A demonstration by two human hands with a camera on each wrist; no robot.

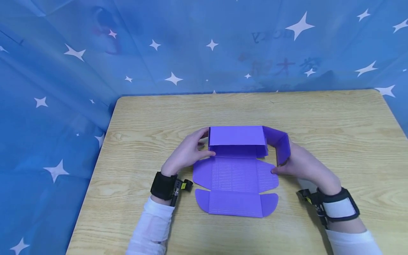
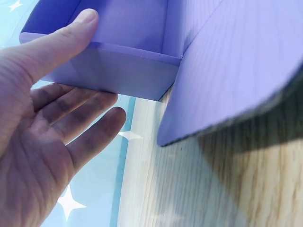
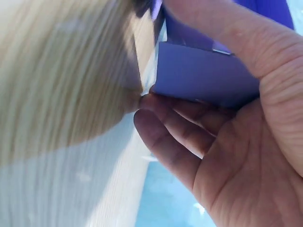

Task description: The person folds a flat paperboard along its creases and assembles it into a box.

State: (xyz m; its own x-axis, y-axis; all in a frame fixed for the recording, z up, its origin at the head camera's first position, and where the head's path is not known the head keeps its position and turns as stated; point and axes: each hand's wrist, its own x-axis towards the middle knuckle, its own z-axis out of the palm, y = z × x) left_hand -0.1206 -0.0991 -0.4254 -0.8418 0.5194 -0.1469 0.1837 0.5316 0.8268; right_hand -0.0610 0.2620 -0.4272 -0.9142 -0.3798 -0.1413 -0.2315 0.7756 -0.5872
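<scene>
A purple cardboard box [image 1: 236,135], partly folded, lies in the middle of the table. Its rear section stands up as a trough, while the lid panel [image 1: 234,173] and its rounded side flaps lie spread toward the near side. My left hand [image 1: 186,152] holds the trough's left end wall [image 2: 113,70], thumb over the rim and fingers along the outside. At the right end, a folded side flap [image 1: 283,148] sticks outward. My right hand [image 1: 306,166] grips this flap, with the fingers behind its outer face [image 3: 199,73] and the thumb on the near side.
The pale wood-grain table [image 1: 153,117] extends around the box on every side. A blue curtain [image 1: 204,63] with white stars hangs behind the table and along its left. Each wrist wears a black strap [image 1: 164,186] with a small camera.
</scene>
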